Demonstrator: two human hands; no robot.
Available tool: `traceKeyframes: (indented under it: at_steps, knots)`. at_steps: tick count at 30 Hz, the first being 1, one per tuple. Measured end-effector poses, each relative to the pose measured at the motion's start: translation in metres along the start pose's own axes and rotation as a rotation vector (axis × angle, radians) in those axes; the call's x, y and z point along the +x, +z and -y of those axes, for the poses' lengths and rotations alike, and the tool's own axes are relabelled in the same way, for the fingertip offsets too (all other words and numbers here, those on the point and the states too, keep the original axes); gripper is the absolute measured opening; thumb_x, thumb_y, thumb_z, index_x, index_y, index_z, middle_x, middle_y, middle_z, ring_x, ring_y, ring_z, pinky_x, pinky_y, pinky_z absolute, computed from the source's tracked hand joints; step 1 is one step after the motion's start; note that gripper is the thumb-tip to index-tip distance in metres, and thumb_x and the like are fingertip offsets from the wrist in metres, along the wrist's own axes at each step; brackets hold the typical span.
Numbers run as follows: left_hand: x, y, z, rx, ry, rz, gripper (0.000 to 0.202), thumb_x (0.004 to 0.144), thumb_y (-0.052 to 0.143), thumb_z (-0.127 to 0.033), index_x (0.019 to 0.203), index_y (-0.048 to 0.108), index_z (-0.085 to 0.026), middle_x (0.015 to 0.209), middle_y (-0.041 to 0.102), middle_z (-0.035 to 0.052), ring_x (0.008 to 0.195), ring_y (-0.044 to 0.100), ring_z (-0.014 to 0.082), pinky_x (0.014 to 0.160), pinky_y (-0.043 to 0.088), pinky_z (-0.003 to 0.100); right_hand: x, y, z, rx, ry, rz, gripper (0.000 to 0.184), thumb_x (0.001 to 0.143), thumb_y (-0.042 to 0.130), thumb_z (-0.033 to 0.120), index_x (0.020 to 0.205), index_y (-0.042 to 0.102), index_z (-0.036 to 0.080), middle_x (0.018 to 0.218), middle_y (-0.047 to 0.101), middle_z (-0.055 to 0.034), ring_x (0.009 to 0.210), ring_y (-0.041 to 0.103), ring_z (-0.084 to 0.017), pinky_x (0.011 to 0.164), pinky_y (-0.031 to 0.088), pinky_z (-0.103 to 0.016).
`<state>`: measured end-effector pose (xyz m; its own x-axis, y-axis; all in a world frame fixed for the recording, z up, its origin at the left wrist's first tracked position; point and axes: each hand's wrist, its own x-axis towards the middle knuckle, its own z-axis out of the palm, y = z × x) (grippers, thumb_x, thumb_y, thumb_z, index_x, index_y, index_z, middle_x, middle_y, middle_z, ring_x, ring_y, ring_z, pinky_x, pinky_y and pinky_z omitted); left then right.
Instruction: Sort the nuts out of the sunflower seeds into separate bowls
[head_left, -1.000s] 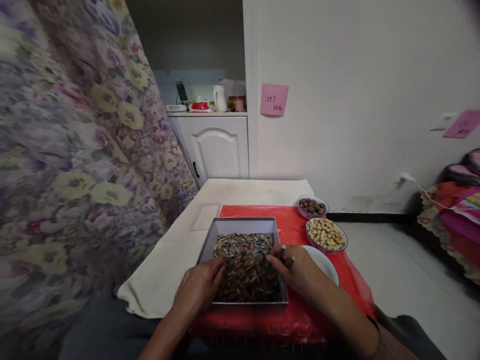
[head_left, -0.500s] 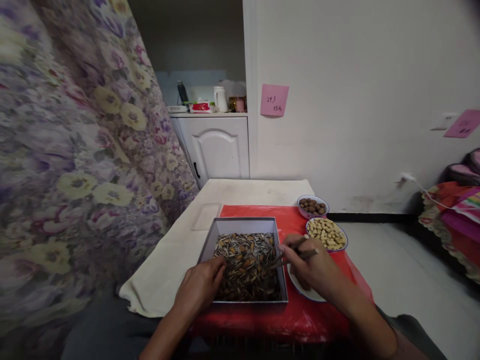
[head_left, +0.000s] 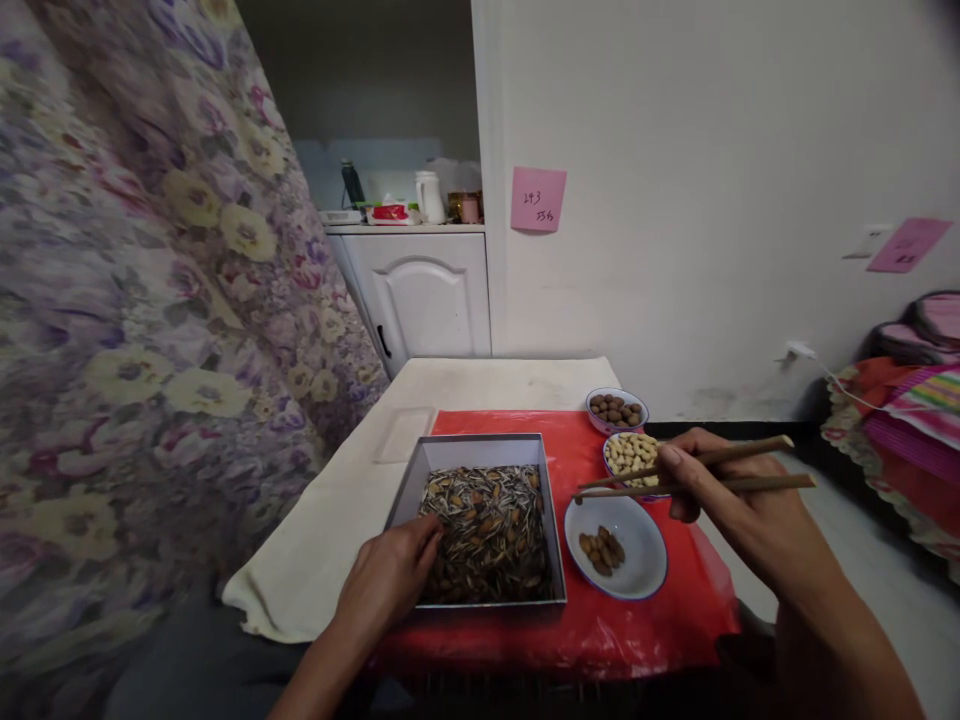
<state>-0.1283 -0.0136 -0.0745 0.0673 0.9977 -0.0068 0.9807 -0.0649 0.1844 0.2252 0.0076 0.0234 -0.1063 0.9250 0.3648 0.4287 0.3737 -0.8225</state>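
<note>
A square box (head_left: 406, 478) holds striped sunflower seeds (head_left: 491, 520) with brown almonds mixed among them. My left hand (head_left: 394, 565) grips the box's left wall, fingertips inside over the seeds. In my right hand (head_left: 712, 480) is a pair of wooden chopsticks (head_left: 750, 468). Their tips almost meet above the left rim of a white blue-rimmed bowl (head_left: 641, 545); whether they pinch anything is too small to tell. Several almonds (head_left: 601, 550) lie inside that bowl. Behind it, partly covered by my right hand and the chopsticks, stands a bowl of peanuts (head_left: 630, 453).
A bowl of round brown nuts (head_left: 616, 408) stands at the back right of the red plastic sheet (head_left: 495, 422). A clear plastic lid (head_left: 405, 435) lies on the cream cloth (head_left: 330, 510). A floral curtain (head_left: 180, 330) hangs at left; a wall (head_left: 660, 200) rises behind the table.
My right hand has lifted with the chopsticks from over the box to the right, uncovering the almond bowl. My left hand stays at the box's left side. The view has shifted slightly.
</note>
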Motion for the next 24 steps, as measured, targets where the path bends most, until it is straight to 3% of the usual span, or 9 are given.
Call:
traceKeyframes:
  at_steps: [8, 14, 17, 24]
  knots:
    - [0.0, 0.0, 0.0, -0.003, -0.035, 0.017, 0.023, 0.097, 0.037, -0.031, 0.089, 0.058, -0.026, 0.087, 0.071, -0.0001, 0.082, 0.067, 0.018, 0.066, 0.036, 0.026, 0.0, 0.008, 0.003, -0.001, -0.029, -0.021, 0.029, 0.094, 0.054, 0.044, 0.08, 0.062, 0.021, 0.056, 0.061, 0.0016, 0.049, 0.06, -0.014, 0.048, 0.048, -0.023]
    - [0.0, 0.001, 0.0, -0.008, -0.022, 0.011, 0.024, 0.097, 0.036, -0.031, 0.09, 0.059, -0.026, 0.087, 0.071, 0.0002, 0.083, 0.067, 0.0184, 0.067, 0.036, 0.026, 0.003, 0.052, 0.0, 0.001, -0.095, 0.18, 0.027, 0.096, 0.052, 0.033, 0.075, 0.063, 0.02, 0.057, 0.06, 0.0026, 0.052, 0.059, -0.013, 0.054, 0.046, -0.023]
    - [-0.001, 0.001, 0.0, -0.008, -0.022, 0.009, 0.025, 0.097, 0.036, -0.031, 0.09, 0.059, -0.026, 0.088, 0.072, 0.0003, 0.084, 0.067, 0.0185, 0.067, 0.037, 0.026, 0.004, 0.078, -0.01, -0.008, -0.157, 0.253, 0.028, 0.095, 0.051, 0.029, 0.072, 0.064, 0.02, 0.068, 0.066, -0.0005, 0.057, 0.06, -0.013, 0.054, 0.043, -0.023]
    - [-0.001, 0.001, 0.001, -0.006, -0.02, 0.004, 0.025, 0.097, 0.036, -0.031, 0.088, 0.058, -0.025, 0.086, 0.071, 0.0005, 0.082, 0.067, 0.0191, 0.066, 0.037, 0.027, 0.005, 0.11, -0.03, -0.071, -0.156, 0.313, 0.025, 0.094, 0.052, 0.023, 0.072, 0.064, 0.018, 0.068, 0.068, -0.0023, 0.052, 0.057, -0.013, 0.05, 0.037, -0.024]
